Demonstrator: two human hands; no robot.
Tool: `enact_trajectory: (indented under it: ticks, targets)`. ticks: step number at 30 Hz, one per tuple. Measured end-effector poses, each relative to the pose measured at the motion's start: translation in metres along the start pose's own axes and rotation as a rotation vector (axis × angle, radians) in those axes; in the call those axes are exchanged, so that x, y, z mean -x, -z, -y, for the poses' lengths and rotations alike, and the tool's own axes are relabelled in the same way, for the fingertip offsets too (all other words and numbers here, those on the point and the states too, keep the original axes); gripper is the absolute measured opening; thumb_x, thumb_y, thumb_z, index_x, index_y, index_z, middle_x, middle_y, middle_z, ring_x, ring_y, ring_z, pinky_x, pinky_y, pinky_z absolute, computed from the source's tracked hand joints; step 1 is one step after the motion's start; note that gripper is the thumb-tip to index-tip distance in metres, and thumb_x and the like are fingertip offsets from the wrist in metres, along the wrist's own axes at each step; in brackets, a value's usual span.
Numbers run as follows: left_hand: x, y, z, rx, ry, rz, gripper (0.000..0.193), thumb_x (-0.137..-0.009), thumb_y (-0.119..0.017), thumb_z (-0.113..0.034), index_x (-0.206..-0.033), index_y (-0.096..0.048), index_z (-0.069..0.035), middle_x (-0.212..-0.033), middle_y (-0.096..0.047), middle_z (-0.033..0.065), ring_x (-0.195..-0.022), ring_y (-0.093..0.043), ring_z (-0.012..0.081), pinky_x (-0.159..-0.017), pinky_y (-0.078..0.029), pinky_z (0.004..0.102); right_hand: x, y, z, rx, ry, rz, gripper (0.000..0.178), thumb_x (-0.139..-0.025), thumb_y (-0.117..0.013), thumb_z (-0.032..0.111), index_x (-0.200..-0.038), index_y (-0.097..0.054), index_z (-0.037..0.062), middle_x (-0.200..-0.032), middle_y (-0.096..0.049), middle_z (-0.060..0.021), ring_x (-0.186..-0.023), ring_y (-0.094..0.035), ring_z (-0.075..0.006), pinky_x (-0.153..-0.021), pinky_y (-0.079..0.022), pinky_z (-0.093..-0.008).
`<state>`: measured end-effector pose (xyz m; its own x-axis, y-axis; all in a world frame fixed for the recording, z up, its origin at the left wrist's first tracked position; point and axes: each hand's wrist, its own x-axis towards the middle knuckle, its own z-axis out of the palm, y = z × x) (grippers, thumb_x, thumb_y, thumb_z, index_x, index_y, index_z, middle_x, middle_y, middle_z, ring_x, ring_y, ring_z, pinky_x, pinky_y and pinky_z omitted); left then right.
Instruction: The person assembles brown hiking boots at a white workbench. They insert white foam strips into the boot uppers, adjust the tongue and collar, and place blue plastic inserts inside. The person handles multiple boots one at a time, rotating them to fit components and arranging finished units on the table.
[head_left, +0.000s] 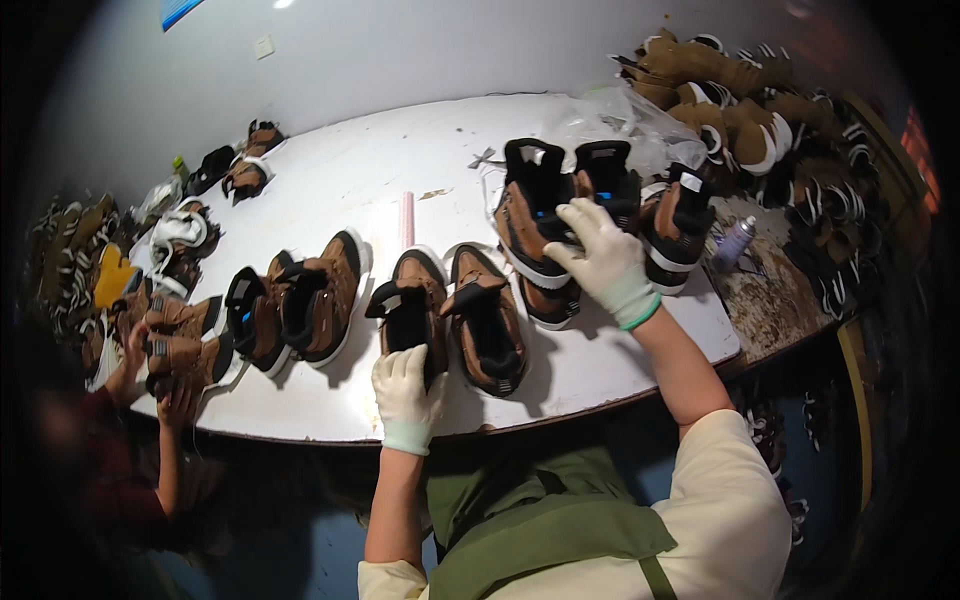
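Observation:
My left hand (408, 388), in a pale glove with a green cuff, is closed on the heel of a brown and black shoe (420, 268), toe pointing away. Right beside it stands a matching shoe (485, 330) with its tongue folded forward. My right hand (598, 255), gloved alike, reaches over the right-hand shoes. Its thumb and fingers are apart at the collar of an upper shoe (522, 225), which rests on a lower shoe (550, 305). Whether the fingertips touch it I cannot tell. Two more shoes, one behind my hand (612, 190) and one farther right (680, 225), stand close by.
Another person's hands (178, 400) hold brown shoes at the table's left end. A pair of shoes (325, 300) stands between us. A pink strip (407, 220) lies on the white table (340, 170). Shoe uppers (740, 90) are heaped at back right, near a spray can (735, 240).

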<state>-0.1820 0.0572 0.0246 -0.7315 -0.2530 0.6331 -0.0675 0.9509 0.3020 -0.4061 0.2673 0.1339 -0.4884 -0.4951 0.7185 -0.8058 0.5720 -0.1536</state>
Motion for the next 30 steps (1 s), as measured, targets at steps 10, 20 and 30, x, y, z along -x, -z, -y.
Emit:
enact_trajectory:
  ticks: [10,20,30]
  targets:
    - [0.005,-0.013,0.014,-0.16,0.01,0.048,0.053,-0.074,-0.075,-0.02,-0.122,-0.058,-0.005,-0.094,-0.061,0.0108,-0.096,-0.057,0.0297,-0.109,-0.034,0.0523,0.019,-0.003,0.032,-0.178,0.083,-0.057,0.046,-0.086,-0.068,0.041,-0.121,-0.063,0.0125,-0.125,-0.061,-0.0118,-0.075,-0.071,-0.0299,-0.064,-0.06,-0.0362]
    - [-0.005,0.023,0.01,0.1,0.114,-0.291,0.052,-0.078,-0.073,0.001,-0.126,-0.055,-0.001,-0.101,-0.06,0.0153,-0.096,-0.056,0.0337,-0.095,-0.045,0.0439,0.065,-0.006,0.036,-0.389,-0.012,0.032,0.041,-0.079,-0.077,0.028,-0.114,-0.065,0.009,-0.119,-0.064,-0.0092,-0.084,-0.07,-0.0284,-0.071,-0.058,-0.0358]
    - [-0.029,0.078,-0.055,0.291,0.166,-0.461,0.055,-0.079,-0.074,0.003,-0.13,-0.054,0.001,-0.102,-0.06,0.0115,-0.092,-0.059,0.0241,-0.095,-0.046,0.0377,0.101,-0.043,0.037,-0.67,-0.266,0.183,0.038,-0.082,-0.074,0.025,-0.113,-0.066,0.0045,-0.109,-0.067,-0.0118,-0.091,-0.069,-0.0258,-0.079,-0.055,-0.0339]
